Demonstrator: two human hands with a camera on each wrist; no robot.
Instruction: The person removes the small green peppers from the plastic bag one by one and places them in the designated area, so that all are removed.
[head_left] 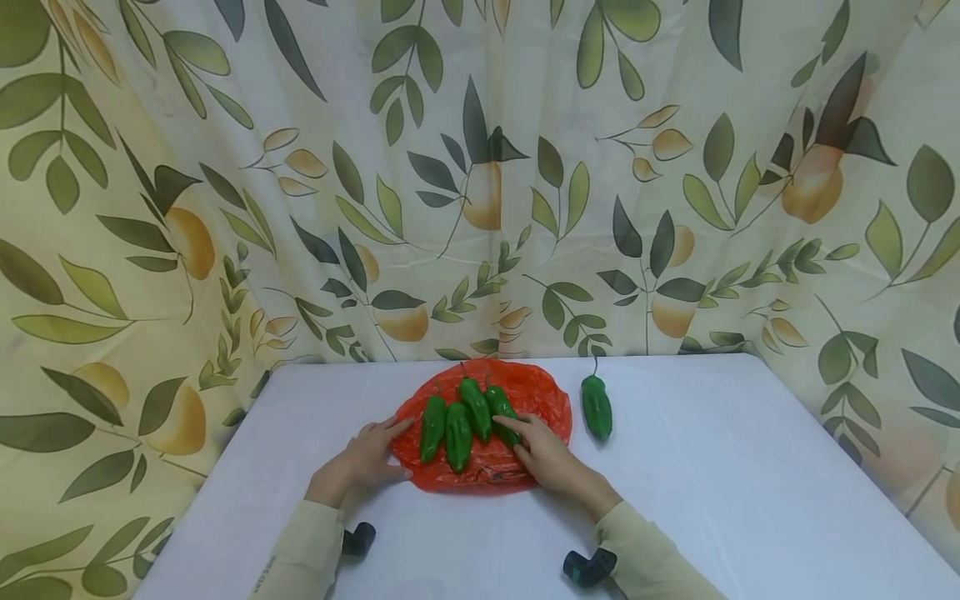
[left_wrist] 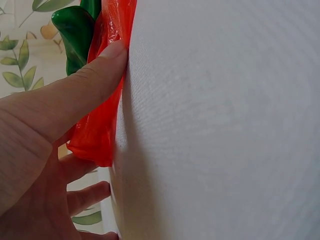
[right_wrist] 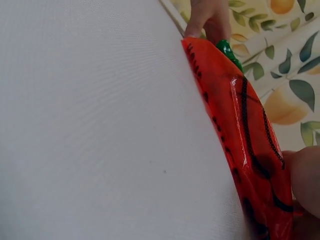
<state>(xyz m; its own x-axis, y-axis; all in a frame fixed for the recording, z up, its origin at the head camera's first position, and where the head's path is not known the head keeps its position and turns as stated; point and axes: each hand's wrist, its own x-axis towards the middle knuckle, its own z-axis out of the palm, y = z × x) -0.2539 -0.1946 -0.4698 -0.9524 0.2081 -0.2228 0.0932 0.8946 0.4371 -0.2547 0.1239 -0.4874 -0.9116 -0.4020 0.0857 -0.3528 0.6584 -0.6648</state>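
In the head view, several green peppers (head_left: pixel 458 437) lie on a crumpled red plastic bag (head_left: pixel 427 479) spread on the table. My left hand (head_left: pixel 371 457) rests at the bag's left edge with its fingers spread. The left wrist view shows the thumb (left_wrist: pixel 95 75) against the bag's near edge and the other fingers beyond it. At the bag's right side, my right hand (head_left: pixel 551 458) holds the rightmost pepper (head_left: pixel 501 404) on it, index finger across it and thumb at its lower end. In the right wrist view the bag (right_wrist: pixel 225 100) hides most of this grip.
Another green pepper (head_left: pixel 597 408) lies on the white tabletop (head_left: pixel 720 467), right of the bag. Behind the table hangs a leaf-and-fruit patterned curtain (head_left: pixel 480 275). Black devices (head_left: pixel 589 568) sit beside both wrists.
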